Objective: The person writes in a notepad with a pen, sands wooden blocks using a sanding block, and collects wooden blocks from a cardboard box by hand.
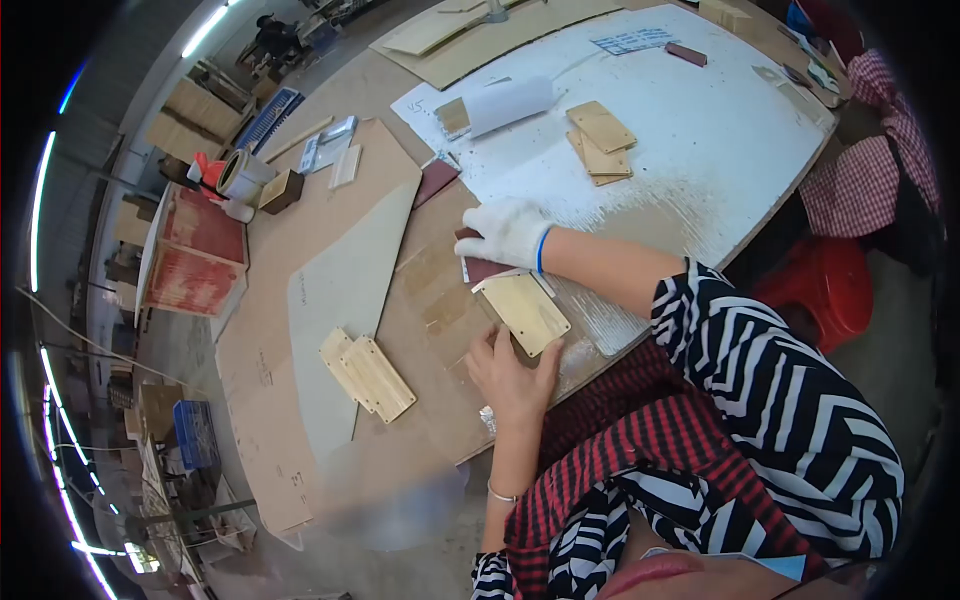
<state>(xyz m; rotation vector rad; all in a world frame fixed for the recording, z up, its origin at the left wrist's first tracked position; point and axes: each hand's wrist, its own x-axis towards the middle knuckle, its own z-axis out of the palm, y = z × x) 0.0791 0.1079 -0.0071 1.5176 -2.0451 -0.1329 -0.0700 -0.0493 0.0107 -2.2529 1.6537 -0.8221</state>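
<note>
My left hand (515, 375), bare and with a bracelet at the wrist, grips the near end of a thin pale wooden plate (525, 312) with small holes at its corners. Its thumb and fingers are on opposite edges. Just beyond, my right hand (505, 232) wears a white glove with a blue cuff. Its fingers are closed on a piece of dark red sandpaper (483, 268), against the far end of the plate. Overlapping wooden plates of the same kind lie to the left (368, 378), and another small pile (600, 142) rests on the white board.
A white board (690, 130) with dust covers the far right of the table. A paper roll (510, 105) and another sandpaper piece (436, 178) lie near its left edge. A tin (243, 177) and a small box (281, 191) stand at the left. Another person's checked sleeve (855, 185) shows at right.
</note>
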